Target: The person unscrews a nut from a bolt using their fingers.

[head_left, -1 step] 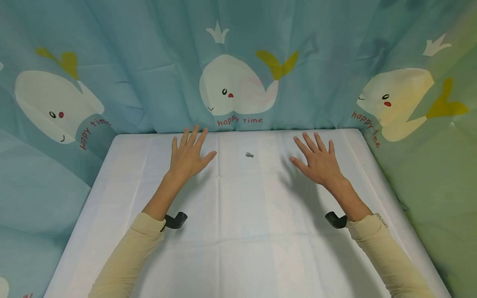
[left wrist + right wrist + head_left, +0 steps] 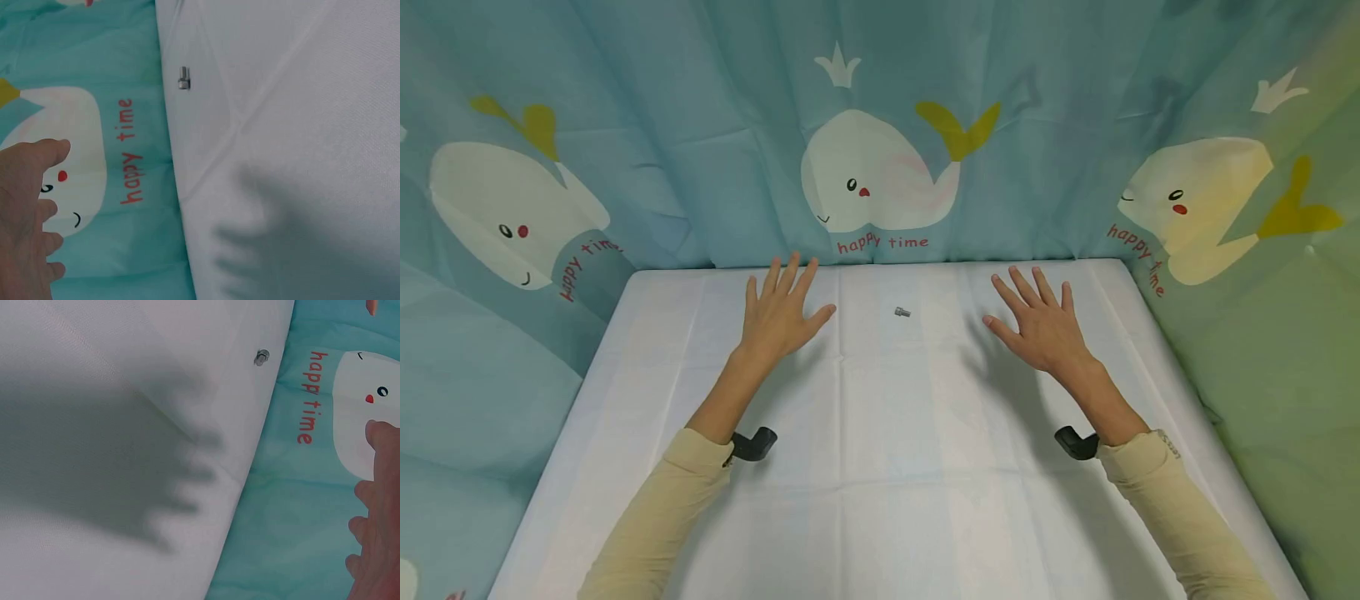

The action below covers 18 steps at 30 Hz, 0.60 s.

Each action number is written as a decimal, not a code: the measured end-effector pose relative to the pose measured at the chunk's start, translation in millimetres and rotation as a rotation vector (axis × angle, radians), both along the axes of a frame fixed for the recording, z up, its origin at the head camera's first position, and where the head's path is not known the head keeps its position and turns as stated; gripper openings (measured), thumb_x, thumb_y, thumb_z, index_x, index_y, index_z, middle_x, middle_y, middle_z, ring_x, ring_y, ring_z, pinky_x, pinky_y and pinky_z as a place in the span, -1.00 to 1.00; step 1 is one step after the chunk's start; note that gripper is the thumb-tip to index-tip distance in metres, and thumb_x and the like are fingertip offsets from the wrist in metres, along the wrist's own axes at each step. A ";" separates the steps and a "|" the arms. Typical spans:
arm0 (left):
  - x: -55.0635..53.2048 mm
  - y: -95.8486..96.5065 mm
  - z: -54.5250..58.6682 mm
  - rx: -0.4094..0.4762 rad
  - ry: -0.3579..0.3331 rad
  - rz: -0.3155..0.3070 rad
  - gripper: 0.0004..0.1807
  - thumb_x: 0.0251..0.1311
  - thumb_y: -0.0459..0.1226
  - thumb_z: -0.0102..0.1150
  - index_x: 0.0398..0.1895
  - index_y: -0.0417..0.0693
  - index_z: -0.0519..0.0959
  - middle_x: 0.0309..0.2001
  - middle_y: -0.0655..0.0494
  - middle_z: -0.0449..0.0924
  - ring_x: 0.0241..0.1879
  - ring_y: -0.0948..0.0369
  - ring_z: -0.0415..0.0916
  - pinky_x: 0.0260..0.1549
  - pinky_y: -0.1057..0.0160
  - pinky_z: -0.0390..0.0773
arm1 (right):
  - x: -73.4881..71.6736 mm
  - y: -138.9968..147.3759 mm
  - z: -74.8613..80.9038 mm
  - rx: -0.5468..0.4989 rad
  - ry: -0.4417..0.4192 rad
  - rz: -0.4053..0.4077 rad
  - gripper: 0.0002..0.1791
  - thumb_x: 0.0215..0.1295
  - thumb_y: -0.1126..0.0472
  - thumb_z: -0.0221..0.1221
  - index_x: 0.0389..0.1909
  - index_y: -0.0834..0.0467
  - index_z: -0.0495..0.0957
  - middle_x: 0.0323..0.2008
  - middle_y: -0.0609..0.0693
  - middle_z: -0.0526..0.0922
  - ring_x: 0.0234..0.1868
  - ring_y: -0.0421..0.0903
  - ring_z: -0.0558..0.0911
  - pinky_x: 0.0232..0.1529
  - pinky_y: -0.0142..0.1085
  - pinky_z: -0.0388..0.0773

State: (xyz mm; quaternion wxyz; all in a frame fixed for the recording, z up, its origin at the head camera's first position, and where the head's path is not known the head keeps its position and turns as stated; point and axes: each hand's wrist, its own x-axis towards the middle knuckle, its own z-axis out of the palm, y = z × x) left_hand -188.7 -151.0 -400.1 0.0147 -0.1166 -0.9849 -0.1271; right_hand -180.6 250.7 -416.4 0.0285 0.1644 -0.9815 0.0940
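A small silver metal bolt [image 2: 902,312] lies on the white tablecloth [image 2: 887,400], toward the back edge. It has a thicker head and a narrower shank, best seen in the left wrist view, where the bolt [image 2: 184,79] lies close to the cloth's edge. My left hand [image 2: 781,312] hovers to its left with fingers straight and spread, palm down, holding nothing. On the other side, my right hand [image 2: 1041,329] is held in the air the same way, thumb toward the bolt, and holds nothing. Both hands cast shadows on the cloth.
A blue curtain [image 2: 737,192] printed with white whales stands along the back edge, with more fabric panels at the left and right sides. Black camera mounts [image 2: 755,444] stick out at the wrists. Faint fold lines cross the tablecloth.
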 end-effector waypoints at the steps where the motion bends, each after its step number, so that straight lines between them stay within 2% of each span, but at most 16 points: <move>1: 0.3 0.3 -0.1 -0.001 -0.001 -0.001 -0.12 0.39 0.19 -0.01 0.61 0.00 -0.01 0.59 -0.09 -0.17 0.54 -0.13 -0.33 0.37 -0.36 -0.26 | 0.4 0.5 0.2 0.000 -0.001 -0.001 -0.21 0.47 -0.28 -0.02 0.58 -0.01 0.09 0.56 0.13 0.00 0.55 0.22 -0.15 0.37 0.39 -0.33; 13: 3.0 4.2 0.4 0.012 -0.011 -0.035 -0.12 0.40 0.18 0.01 0.61 0.01 0.00 0.59 -0.10 -0.17 0.55 -0.11 -0.31 0.38 -0.35 -0.28 | 5.0 2.4 -0.3 -0.019 0.001 -0.006 -0.21 0.47 -0.26 0.01 0.57 0.02 0.11 0.55 0.14 0.02 0.55 0.23 -0.15 0.37 0.40 -0.31; 18: 5.0 8.2 -3.7 0.051 0.000 -0.053 -0.16 0.39 0.10 0.09 0.60 -0.01 0.06 0.57 -0.14 -0.07 0.53 -0.13 -0.19 0.37 -0.37 -0.18 | 6.0 2.1 -2.4 -0.024 0.002 -0.009 -0.22 0.47 -0.26 0.00 0.57 0.03 0.12 0.55 0.14 0.03 0.54 0.24 -0.13 0.37 0.39 -0.29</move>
